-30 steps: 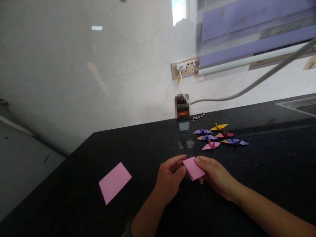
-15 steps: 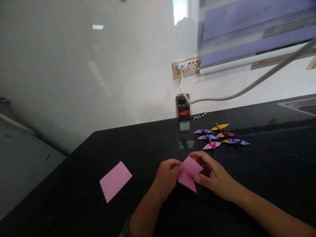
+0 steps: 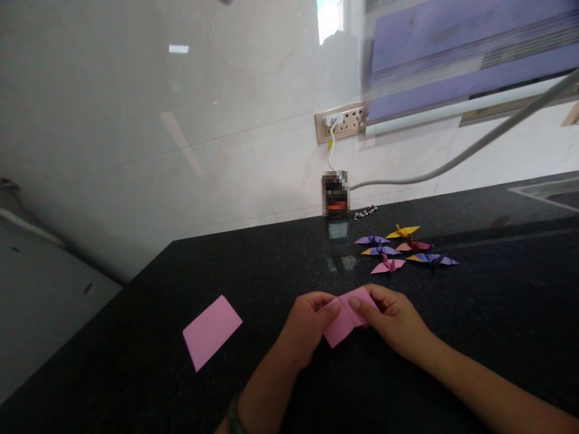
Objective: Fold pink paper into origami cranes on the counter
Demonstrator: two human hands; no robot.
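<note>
Head view: plain pink paper [image 3: 346,319], creased

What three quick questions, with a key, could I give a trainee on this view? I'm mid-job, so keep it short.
1. How many folded paper cranes lie on the black countertop?
A) four
B) six
C) nine

2. True or false: the left hand and the right hand both hold the creased pink paper.

3. Fill in the blank: the other pink paper lies apart from the hands, on the person's ____ side.

Key:
1. B
2. True
3. left
</note>
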